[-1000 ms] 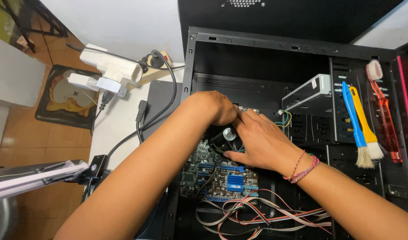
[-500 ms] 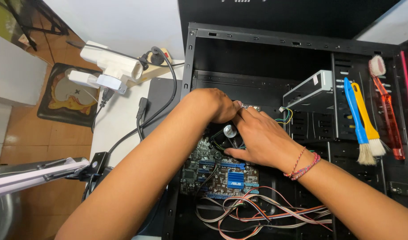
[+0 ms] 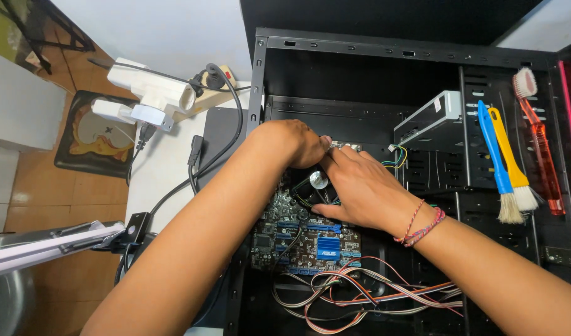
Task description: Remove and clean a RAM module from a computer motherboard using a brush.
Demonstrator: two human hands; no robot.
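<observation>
White table [image 3: 164, 168]: open black computer case [image 3: 385, 46], power strip [image 3: 214, 93], cables.

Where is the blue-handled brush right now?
In the head view, the blue-handled brush lies on the case's right side, beside the yellow-handled brush, right of the right hand.

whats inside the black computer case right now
Inside the computer case lie a motherboard, loose coloured wires and a grey drive. Left hand and right hand cover what they're working on.
</observation>
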